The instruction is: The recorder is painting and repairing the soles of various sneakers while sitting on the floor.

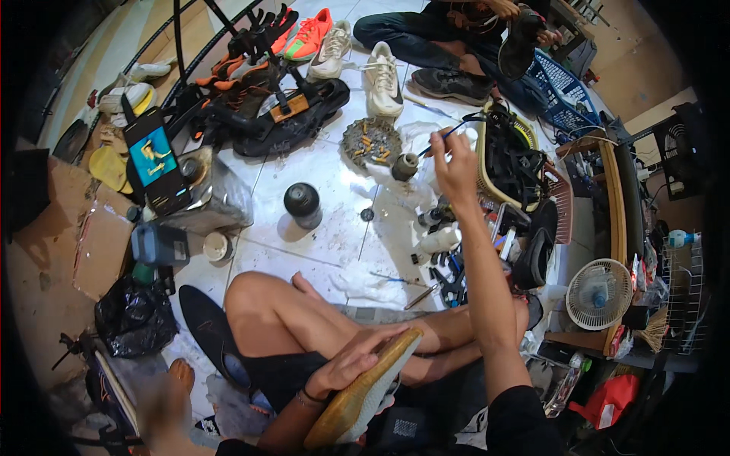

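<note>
My left hand (348, 370) grips a shoe (369, 391) over my lap. Its tan sole edge faces up, and a pale grey side shows. My right hand (456, 169) reaches forward, pinching a thin, dark blue-handled brush (473, 119). The brush's lower end is close to the mouth of a small dark bottle (405, 166); I cannot tell whether it goes inside. Left of that bottle lies a round ashtray (371, 143) with several cigarette butts. A black bottle (303, 205) stands nearer the middle of the tiled floor, with a small dark cap (367, 215) to its right.
A phone (156, 158) leans on a metal can (217, 190) at left. Several shoes, including a cream sneaker (382, 82), line the far side. Another person (456, 34) sits there holding a dark shoe. A yellow basket (487, 178) and tools (449, 273) lie to the right.
</note>
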Motion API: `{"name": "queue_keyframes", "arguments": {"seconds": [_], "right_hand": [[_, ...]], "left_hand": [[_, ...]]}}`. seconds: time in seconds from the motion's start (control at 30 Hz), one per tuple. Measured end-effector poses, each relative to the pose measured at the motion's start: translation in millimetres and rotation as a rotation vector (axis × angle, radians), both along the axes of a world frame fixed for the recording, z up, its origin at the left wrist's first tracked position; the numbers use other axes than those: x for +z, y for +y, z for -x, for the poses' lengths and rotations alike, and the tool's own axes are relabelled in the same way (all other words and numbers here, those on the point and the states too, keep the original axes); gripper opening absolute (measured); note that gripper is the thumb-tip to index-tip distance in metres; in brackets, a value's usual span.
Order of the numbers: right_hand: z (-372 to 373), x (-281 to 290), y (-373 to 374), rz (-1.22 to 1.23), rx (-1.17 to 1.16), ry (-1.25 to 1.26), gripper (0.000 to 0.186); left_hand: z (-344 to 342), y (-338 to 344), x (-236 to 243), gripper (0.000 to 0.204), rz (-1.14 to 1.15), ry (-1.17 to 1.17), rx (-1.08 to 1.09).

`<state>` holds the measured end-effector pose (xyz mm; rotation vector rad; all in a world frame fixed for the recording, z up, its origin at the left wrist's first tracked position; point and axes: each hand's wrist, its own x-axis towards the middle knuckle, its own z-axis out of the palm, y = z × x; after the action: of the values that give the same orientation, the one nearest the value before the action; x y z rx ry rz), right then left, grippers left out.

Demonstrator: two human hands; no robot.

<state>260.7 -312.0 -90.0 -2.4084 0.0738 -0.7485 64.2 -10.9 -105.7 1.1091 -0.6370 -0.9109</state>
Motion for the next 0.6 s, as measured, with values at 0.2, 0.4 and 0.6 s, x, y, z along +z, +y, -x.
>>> {"name": "queue_keyframes", "arguments": {"seconds": [0.2,0.4,0.6], "right_hand": [[-12,-18,6,0.176,0.089,0.112,0.023],[-4,-18,9,0.197,0.112,0.311,0.028],[-6,-17,7,0.128,0.11,0.297,0.028]], "left_hand": [[-9,-7,-2,0.081,0.026,-0.034,0.006],[-2,2,3,0.077,0.025,0.095,-0.015],[-2,1,14,0.089,-0.05,0.159,0.0]]}}
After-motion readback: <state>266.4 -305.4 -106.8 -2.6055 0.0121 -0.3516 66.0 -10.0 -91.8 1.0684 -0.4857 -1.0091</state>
